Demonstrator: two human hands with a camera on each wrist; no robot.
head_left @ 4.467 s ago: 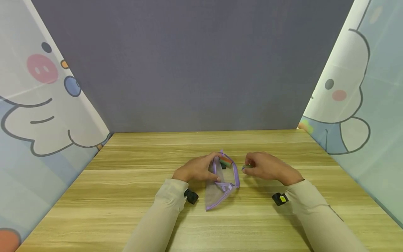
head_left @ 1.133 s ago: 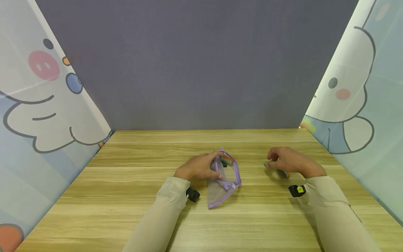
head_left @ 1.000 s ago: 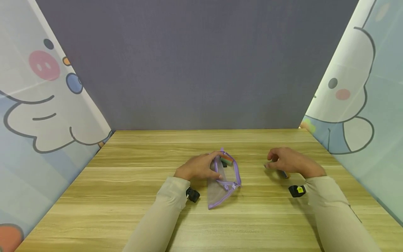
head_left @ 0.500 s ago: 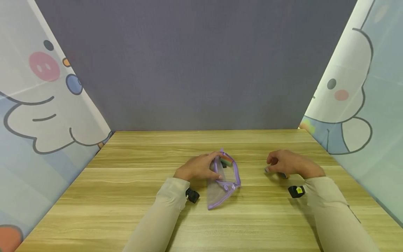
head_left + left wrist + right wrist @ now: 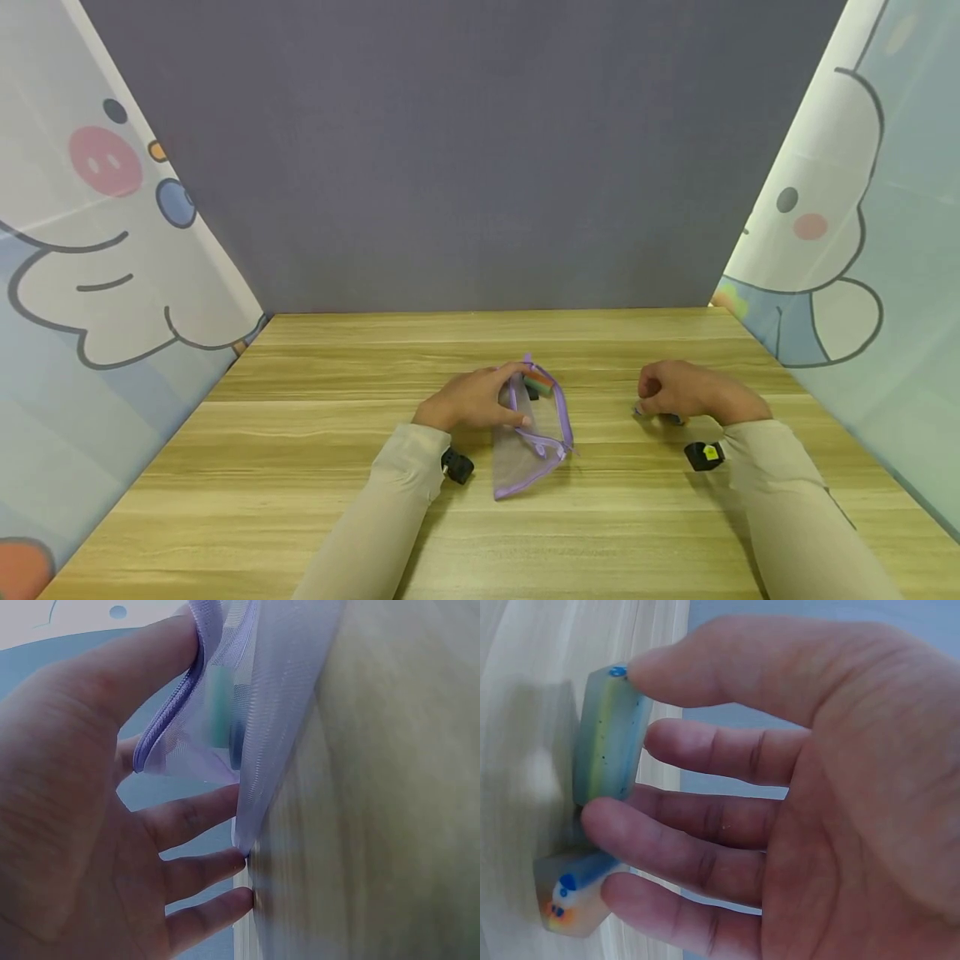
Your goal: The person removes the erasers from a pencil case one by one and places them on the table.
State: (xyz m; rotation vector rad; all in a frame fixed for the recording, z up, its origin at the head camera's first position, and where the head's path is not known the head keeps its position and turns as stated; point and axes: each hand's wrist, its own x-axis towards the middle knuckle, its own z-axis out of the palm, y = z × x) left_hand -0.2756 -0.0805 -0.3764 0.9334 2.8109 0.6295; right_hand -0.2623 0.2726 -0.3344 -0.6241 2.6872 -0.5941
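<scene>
Mostly hidden: erasers (image 5: 609, 742) under right hand (image 5: 686, 392).

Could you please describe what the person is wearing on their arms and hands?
Both arms wear long, plain beige sleeves down to the wrists. The left hand and right hand are bare. A small black camera is strapped under each wrist; the right one bears a yellow mark.

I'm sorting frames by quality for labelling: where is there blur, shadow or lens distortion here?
Head view: sharp, wide-angle lens splays the side curtains outward. Left wrist view: purple-zippered mesh pouch and wooden table are soft, blurred. Right wrist view: green-striped eraser block is fairly clear and casts a shadow on the table; the right hand fills the frame.
</scene>
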